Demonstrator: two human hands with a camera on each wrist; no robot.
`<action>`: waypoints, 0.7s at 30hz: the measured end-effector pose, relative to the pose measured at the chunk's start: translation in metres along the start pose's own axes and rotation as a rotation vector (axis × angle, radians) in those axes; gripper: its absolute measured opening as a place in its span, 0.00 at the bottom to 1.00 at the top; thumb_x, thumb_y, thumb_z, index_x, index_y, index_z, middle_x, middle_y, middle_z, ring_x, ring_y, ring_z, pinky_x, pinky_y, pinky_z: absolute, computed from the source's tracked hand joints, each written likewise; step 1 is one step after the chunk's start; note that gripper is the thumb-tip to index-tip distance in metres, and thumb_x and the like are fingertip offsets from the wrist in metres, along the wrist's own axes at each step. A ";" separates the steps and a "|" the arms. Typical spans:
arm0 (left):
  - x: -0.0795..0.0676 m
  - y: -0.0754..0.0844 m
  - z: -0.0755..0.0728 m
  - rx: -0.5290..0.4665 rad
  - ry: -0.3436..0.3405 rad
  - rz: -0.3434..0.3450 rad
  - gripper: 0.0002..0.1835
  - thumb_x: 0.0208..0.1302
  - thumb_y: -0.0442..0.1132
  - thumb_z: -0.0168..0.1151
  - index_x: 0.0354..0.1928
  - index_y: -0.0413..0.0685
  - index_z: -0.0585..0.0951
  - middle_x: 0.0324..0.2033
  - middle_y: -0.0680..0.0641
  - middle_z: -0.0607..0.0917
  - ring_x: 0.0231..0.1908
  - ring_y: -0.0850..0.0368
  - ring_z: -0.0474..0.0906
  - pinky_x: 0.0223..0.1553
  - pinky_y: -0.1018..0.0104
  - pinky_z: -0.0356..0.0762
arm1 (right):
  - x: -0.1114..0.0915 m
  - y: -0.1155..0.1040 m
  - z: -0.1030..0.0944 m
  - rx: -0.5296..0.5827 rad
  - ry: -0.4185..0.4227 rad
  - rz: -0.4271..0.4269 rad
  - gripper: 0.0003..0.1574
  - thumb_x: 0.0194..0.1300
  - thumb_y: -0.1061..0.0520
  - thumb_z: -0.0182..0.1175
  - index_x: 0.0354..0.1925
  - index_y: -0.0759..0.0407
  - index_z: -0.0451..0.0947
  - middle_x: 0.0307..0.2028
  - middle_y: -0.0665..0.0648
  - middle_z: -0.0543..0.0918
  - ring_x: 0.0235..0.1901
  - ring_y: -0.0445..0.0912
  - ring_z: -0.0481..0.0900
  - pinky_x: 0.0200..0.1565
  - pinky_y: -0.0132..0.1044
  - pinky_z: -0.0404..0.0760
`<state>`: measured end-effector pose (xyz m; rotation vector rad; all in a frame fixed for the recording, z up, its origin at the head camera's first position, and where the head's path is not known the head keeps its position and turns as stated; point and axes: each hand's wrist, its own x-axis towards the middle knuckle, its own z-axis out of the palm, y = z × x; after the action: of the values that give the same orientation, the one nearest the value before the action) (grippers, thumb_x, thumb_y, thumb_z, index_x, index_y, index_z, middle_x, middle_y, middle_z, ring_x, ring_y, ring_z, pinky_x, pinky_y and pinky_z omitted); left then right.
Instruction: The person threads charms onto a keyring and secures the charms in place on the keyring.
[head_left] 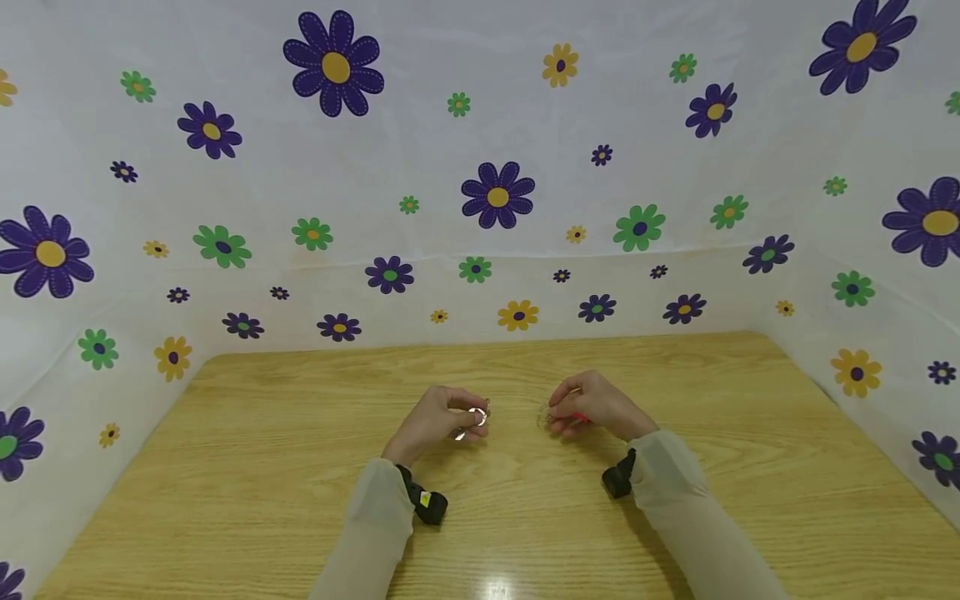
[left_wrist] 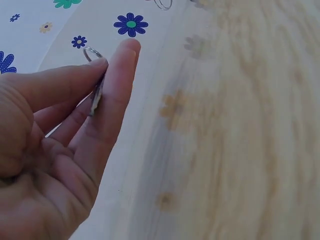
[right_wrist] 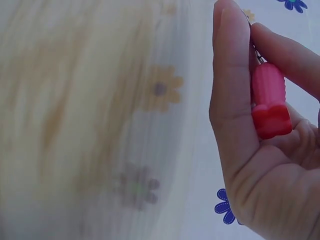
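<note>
Above the middle of the table, my left hand (head_left: 437, 417) pinches a small flat metal piece, seen edge-on and much like a key (left_wrist: 96, 97), between thumb and index finger. A silver ring (left_wrist: 86, 53) stands out past the thumb tip. Across a small gap, my right hand (head_left: 596, 406) holds a keychain by its metal end between thumb and index finger. Its pink and red charm (right_wrist: 270, 97) hangs by a short chain (right_wrist: 259, 56) against the palm side. The keychain's thin ring (head_left: 542, 414) points toward the left hand, and the fingers partly cover it.
Both hands are over a wood-grain table (head_left: 262, 467). A white cloth with printed flowers (head_left: 420, 150) stands behind the table and along both sides. Each wrist wears a black strap with a small camera, as on the left wrist camera (head_left: 431, 507) and right wrist camera (head_left: 617, 481).
</note>
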<state>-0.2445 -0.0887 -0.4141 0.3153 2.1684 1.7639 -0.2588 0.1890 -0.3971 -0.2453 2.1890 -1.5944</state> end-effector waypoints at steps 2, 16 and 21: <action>0.000 0.000 0.000 -0.001 0.004 0.003 0.11 0.69 0.25 0.62 0.51 0.28 0.83 0.42 0.39 0.87 0.33 0.56 0.87 0.37 0.64 0.86 | 0.001 0.000 0.001 -0.004 0.000 -0.001 0.07 0.70 0.70 0.60 0.43 0.76 0.77 0.33 0.64 0.87 0.29 0.47 0.87 0.33 0.40 0.87; -0.001 0.004 0.006 -0.017 0.057 0.042 0.11 0.68 0.27 0.64 0.51 0.29 0.83 0.39 0.34 0.87 0.32 0.51 0.87 0.35 0.61 0.87 | 0.002 -0.004 0.012 -0.024 -0.032 -0.029 0.07 0.69 0.70 0.60 0.43 0.77 0.77 0.32 0.65 0.87 0.28 0.47 0.86 0.33 0.40 0.87; -0.001 0.004 0.009 0.002 0.058 0.058 0.11 0.67 0.25 0.64 0.50 0.29 0.83 0.37 0.35 0.87 0.32 0.48 0.88 0.34 0.60 0.87 | 0.002 -0.005 0.015 -0.028 -0.050 -0.048 0.08 0.69 0.69 0.60 0.43 0.77 0.77 0.32 0.65 0.87 0.27 0.47 0.86 0.33 0.40 0.87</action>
<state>-0.2405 -0.0796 -0.4120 0.3343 2.2224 1.8241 -0.2549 0.1741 -0.3971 -0.3449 2.1838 -1.5665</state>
